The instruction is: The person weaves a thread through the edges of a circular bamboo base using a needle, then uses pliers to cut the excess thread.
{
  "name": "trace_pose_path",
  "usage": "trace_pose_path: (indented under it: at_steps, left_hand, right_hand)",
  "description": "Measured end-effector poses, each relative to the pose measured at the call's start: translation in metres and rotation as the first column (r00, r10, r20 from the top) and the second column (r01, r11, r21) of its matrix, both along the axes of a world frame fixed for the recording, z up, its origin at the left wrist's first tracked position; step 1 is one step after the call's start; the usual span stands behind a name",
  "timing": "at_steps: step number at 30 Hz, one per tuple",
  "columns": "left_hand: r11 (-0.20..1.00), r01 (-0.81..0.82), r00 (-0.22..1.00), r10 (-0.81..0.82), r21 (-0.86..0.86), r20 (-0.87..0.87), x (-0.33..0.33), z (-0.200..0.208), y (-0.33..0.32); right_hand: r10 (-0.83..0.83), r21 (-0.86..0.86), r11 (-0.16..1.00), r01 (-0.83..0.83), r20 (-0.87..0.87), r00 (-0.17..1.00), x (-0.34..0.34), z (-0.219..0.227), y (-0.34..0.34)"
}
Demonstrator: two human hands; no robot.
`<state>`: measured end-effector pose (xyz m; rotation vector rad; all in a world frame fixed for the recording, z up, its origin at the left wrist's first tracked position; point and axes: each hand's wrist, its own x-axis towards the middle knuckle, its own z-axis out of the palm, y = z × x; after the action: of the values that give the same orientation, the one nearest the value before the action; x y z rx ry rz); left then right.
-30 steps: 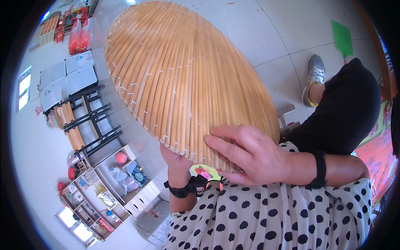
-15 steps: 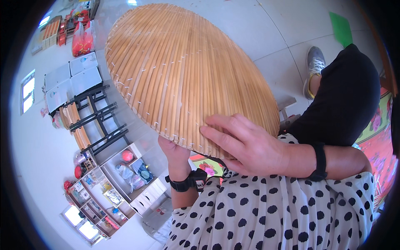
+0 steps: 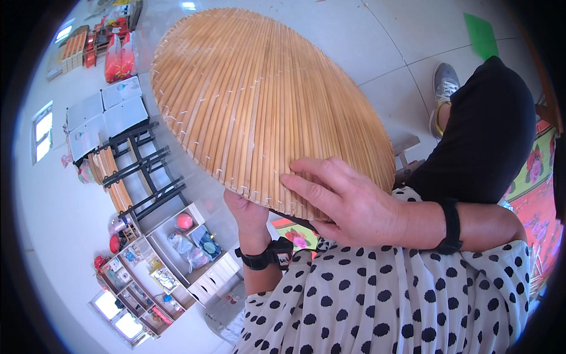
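A large round tray of straw-coloured stalks (image 3: 253, 100), sewn side by side with small white stitches, is held up tilted in front of me. My left hand (image 3: 246, 213) holds its near edge from below; the fingers are hidden behind the tray. My right hand (image 3: 348, 203) grips the near right rim, with two fingers lying on the upper face and the thumb down at the edge. I cannot make out what is under the tray.
A grey shoe (image 3: 445, 85) and black trouser leg (image 3: 480, 130) are at the right, with a green sheet (image 3: 480, 36) on the tiled floor. Shelves (image 3: 135, 283), a black metal frame (image 3: 138, 168) and red bags (image 3: 121, 58) stand left. Floral cloth (image 3: 536, 168) lies lower right.
My view has shifted slightly, so the background at the left sits a little further right. Both hands keep nearly the same hold on the tray.
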<state>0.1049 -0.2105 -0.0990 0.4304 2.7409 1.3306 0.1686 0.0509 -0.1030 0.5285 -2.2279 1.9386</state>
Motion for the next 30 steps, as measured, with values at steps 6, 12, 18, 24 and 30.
trace_pose_path:
  at_steps: [6, 12, 18, 24, 30]
  left_hand:
    - [0.993, 0.053, 0.996, -0.060, -0.102, -0.064, -0.005, 0.005, 0.010]
    - [0.970, 0.151, 0.983, -0.167, -0.189, -0.073, -0.010, 0.019, 0.018]
    - [0.961, 0.208, 0.967, -0.230, -0.184, -0.109, -0.019, 0.023, 0.031]
    - [0.938, 0.242, 0.960, -0.268, -0.249, -0.078, -0.021, 0.048, 0.041]
    - [0.930, 0.366, 0.924, -0.366, -0.018, -0.110, -0.037, 0.034, 0.091]
  right_hand:
    - [0.007, -0.027, 1.000, -0.006, 0.035, 0.999, -0.004, 0.008, 0.008]
    - [0.036, -0.073, 0.997, -0.031, 0.075, 0.997, -0.003, 0.009, 0.009]
    - [0.003, -0.037, 0.999, -0.002, 0.027, 1.000, -0.005, 0.004, 0.012]
    - [0.016, -0.003, 1.000, -0.016, 0.028, 0.999, -0.006, 0.011, 0.012]
    - [-0.173, 0.112, 0.979, 0.170, 0.011, 0.985, -0.004, 0.013, 0.027]
